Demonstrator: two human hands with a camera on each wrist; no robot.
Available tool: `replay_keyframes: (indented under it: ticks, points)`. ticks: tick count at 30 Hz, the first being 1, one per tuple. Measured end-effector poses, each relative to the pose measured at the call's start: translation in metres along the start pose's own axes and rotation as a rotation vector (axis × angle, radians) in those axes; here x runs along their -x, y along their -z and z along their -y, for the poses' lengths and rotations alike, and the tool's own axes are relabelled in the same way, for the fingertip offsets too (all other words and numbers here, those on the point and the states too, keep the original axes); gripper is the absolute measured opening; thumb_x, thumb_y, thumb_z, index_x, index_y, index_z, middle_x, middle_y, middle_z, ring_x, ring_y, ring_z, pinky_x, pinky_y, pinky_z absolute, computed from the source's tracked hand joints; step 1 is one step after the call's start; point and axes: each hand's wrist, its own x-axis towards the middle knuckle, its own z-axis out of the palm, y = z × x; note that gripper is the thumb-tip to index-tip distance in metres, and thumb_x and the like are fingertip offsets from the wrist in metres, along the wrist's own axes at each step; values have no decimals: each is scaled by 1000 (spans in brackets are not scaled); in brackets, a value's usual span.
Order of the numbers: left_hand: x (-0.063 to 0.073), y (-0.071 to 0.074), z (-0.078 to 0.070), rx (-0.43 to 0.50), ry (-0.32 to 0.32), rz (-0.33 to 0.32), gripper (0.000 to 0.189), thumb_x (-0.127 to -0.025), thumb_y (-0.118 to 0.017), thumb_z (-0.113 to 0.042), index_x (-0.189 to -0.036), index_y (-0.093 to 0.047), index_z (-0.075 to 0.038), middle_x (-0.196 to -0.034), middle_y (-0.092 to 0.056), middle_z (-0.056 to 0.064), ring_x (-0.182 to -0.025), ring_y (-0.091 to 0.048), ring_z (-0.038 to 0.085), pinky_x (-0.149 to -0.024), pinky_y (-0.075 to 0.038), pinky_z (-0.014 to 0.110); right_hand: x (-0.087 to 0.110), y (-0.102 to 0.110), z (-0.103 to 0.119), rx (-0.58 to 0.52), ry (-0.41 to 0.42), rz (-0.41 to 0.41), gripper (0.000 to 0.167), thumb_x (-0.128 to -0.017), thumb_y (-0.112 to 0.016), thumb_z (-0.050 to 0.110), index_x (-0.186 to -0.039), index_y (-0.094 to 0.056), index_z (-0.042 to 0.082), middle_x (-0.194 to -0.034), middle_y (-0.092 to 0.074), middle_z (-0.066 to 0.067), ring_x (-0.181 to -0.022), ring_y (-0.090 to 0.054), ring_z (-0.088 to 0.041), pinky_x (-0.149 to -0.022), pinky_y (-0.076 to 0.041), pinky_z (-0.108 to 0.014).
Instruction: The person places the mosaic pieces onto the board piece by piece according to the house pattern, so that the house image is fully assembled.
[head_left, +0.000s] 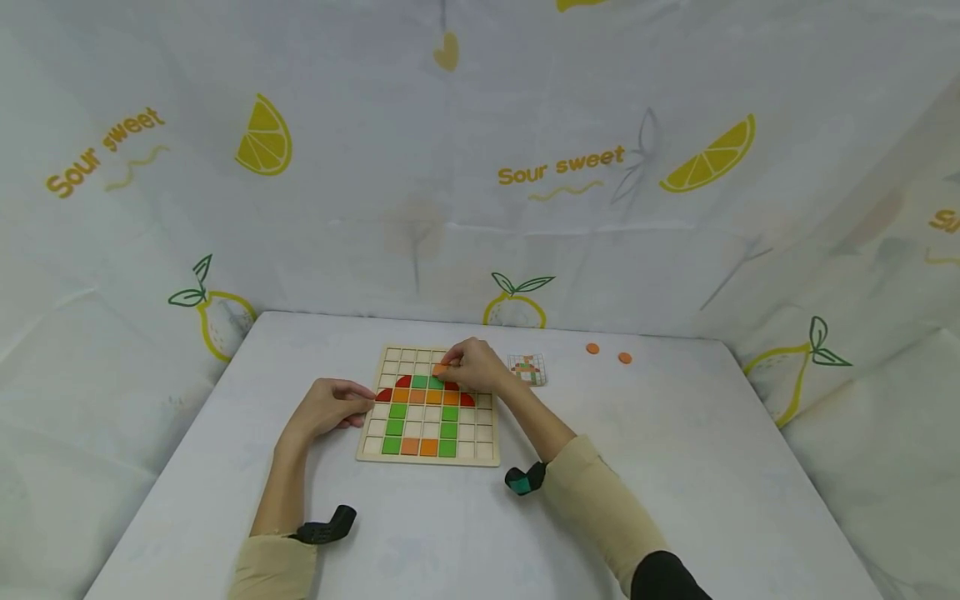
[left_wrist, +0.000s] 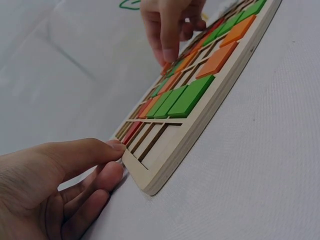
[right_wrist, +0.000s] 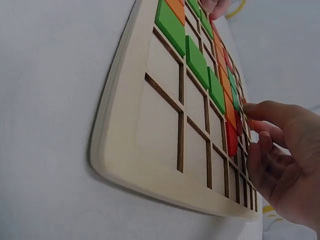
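A wooden grid board [head_left: 363,457] lies on the table, partly filled with green, orange and red pieces. Beside its left edge is my left hand [head_left: 332,408]; in the left wrist view the thumb [left_wrist: 116,145] rests on the rim and the other fingers curl next to it. Over the upper part of the grid, my right hand [head_left: 474,367] pinches an orange square tile [head_left: 439,369] just above a green tile [head_left: 436,383]. Red pieces [head_left: 384,395] with a rounded side flank the orange row, one of them partly covered by the right hand.
A small printed card [head_left: 527,368] with a coloured grid picture lies right of the board. Two round orange pieces [head_left: 592,348] lie farther right, toward the back. A white cloth wall with lemon prints [head_left: 513,312] rises behind the table [head_left: 637,450].
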Motion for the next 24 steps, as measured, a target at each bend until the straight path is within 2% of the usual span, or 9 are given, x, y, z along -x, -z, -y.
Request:
replay_keyframes:
  ticks: [12,24]
  points:
    - [-1,1,1,-7,-3,-1,28,-98,-80,-21,-117,-79,0,-78,-76,0,-65,-71,12,-62,-57,25,-1,-10,1,-36,-61,-46,26,-95,-83,24,-112,-79,5,-96,-78,-9,-75,-59,-10,-69,-46,-21]
    - [-1,0,1,-10,4,-4,29,-98,-81,-22,-117,-79,-1,-78,-76,-1,-65,-71,12,-63,-56,25,0,-13,3,-12,-40,-59,21,-101,-78,22,-114,-82,6,-103,-80,-9,-81,-62,-11,-73,-48,-22]
